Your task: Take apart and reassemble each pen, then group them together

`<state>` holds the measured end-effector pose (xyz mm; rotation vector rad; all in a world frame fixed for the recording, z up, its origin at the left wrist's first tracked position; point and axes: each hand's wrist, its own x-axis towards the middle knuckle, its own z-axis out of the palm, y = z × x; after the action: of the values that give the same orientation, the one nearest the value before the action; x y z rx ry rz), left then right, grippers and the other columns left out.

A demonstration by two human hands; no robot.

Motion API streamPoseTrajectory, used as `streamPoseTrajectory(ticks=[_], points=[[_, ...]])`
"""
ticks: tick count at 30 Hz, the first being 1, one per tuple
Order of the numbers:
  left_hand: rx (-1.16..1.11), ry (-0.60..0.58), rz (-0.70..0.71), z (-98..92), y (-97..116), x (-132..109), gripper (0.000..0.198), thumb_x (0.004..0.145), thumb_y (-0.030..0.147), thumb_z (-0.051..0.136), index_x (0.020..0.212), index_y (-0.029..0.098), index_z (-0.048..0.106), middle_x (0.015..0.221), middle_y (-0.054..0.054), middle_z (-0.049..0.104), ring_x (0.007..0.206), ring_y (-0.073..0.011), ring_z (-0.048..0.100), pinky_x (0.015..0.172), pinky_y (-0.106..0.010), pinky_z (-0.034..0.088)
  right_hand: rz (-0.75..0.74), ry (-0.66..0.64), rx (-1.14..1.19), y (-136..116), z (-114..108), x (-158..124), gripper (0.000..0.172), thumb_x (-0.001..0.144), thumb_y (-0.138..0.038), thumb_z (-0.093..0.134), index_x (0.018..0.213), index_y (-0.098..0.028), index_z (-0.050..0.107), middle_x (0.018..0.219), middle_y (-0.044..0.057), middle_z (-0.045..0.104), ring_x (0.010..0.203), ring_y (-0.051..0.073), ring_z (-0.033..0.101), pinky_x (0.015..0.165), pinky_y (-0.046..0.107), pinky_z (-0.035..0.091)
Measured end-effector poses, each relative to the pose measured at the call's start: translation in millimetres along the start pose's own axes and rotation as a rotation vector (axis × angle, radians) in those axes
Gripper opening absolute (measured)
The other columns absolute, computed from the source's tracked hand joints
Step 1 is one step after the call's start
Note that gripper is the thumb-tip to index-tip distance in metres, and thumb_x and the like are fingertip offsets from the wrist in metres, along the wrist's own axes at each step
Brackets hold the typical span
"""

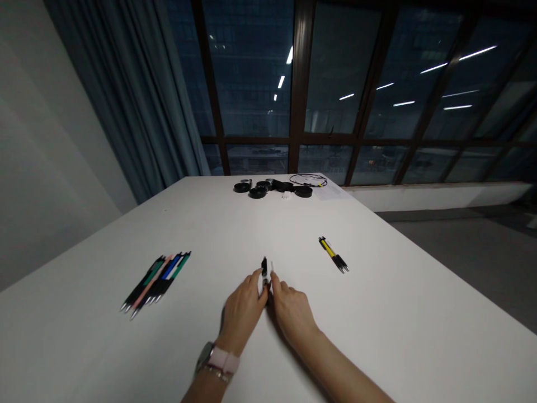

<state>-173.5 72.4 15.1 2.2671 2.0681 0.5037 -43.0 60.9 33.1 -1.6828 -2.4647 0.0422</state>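
Over the middle of the white table, my two hands meet at the fingertips. My left hand [243, 309] is closed in a pinch on a pen [264, 265], whose black end points away from me; its lower part is hidden by the fingers. A thin whitish stick-like piece [272, 265] pokes up from the fingertips of my right hand [294, 311], also pinched. Whether the two pieces touch cannot be made out. To the left lies a row of several pens [161, 280] in green, pink, blue and black. Two pens, one with a yellow barrel [328, 248], lie side by side on the right.
At the table's far end sit several black round items [257, 192], a small white object [286, 195], a coiled black cable [308, 183] and a sheet of paper [333, 193]. Beyond stand dark windows [251, 84] and a blue curtain [155, 95]. The right table edge slants toward me.
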Motion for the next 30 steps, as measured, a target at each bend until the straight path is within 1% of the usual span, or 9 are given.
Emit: streamPoseTrajectory(ticks=[4,7,10,13,19,21,26,30], points=[[0.006,-0.036,0.038,-0.8,0,1,0.036,0.092,0.020,0.044,0.127,0.020,0.053,0.096,-0.005,0.067,0.087,-0.0163,0.066,0.071,-0.024,0.047,0.022,-0.020,-0.016,-6,1,1,0.044,0.092,-0.004,0.038,0.136,-0.010,0.040,0.094,0.015,0.069,0.078,0.023,0.071,0.061,0.031,0.056],[-0.001,-0.036,0.028,-1.3,0,1,0.037,0.091,0.017,0.043,0.127,0.020,0.053,0.099,-0.005,0.067,0.089,-0.0163,0.066,0.072,-0.024,0.048,0.048,-0.030,-0.008,-10,1,3,0.045,0.092,-0.005,0.039,0.137,-0.010,0.041,0.093,0.016,0.069,0.077,0.024,0.071,0.060,0.031,0.056],[-0.010,-0.036,0.002,-1.6,-1,1,0.034,0.093,0.019,0.041,0.124,0.018,0.054,0.101,-0.007,0.068,0.090,-0.0173,0.066,0.073,-0.026,0.049,0.065,-0.036,-0.006,-12,1,4,0.047,0.092,-0.005,0.040,0.139,-0.010,0.039,0.093,0.017,0.069,0.075,0.023,0.071,0.060,0.030,0.055],[-0.009,-0.030,-0.010,-1.3,-2,1,0.034,0.093,0.020,0.040,0.124,0.018,0.054,0.104,-0.007,0.069,0.092,-0.0179,0.066,0.074,-0.026,0.049,0.053,-0.038,-0.031,-12,2,4,0.049,0.091,-0.004,0.040,0.140,-0.008,0.039,0.094,0.018,0.068,0.077,0.024,0.071,0.060,0.031,0.056],[0.019,-0.017,-0.015,-0.3,-2,1,0.031,0.096,0.026,0.038,0.119,0.020,0.056,0.104,-0.007,0.070,0.092,-0.0167,0.067,0.074,-0.024,0.048,0.034,-0.039,-0.059,-12,4,5,0.046,0.092,-0.005,0.040,0.138,-0.007,0.041,0.093,0.018,0.069,0.079,0.025,0.071,0.063,0.035,0.056],[0.023,-0.029,-0.023,-1.6,-2,1,0.030,0.095,0.026,0.039,0.120,0.020,0.056,0.104,-0.007,0.070,0.092,-0.0167,0.067,0.074,-0.024,0.048,0.024,-0.032,-0.063,-12,5,5,0.046,0.092,-0.005,0.039,0.137,-0.008,0.042,0.092,0.018,0.069,0.079,0.025,0.071,0.063,0.035,0.056],[0.025,-0.099,-0.057,-8.6,1,2,0.030,0.094,0.027,0.041,0.121,0.021,0.054,0.092,-0.006,0.073,0.085,-0.0190,0.069,0.067,-0.025,0.046,-0.008,-0.022,-0.066,-12,8,6,0.045,0.091,-0.004,0.040,0.135,-0.011,0.044,0.090,0.017,0.069,0.076,0.024,0.070,0.062,0.033,0.054],[0.024,-0.102,-0.062,-10.7,1,2,0.027,0.095,0.030,0.039,0.112,0.019,0.056,0.087,-0.007,0.073,0.080,-0.0205,0.069,0.061,-0.026,0.043,-0.022,-0.020,-0.065,-11,8,6,0.045,0.090,-0.004,0.040,0.135,-0.010,0.045,0.091,0.017,0.069,0.076,0.025,0.070,0.061,0.034,0.054]])
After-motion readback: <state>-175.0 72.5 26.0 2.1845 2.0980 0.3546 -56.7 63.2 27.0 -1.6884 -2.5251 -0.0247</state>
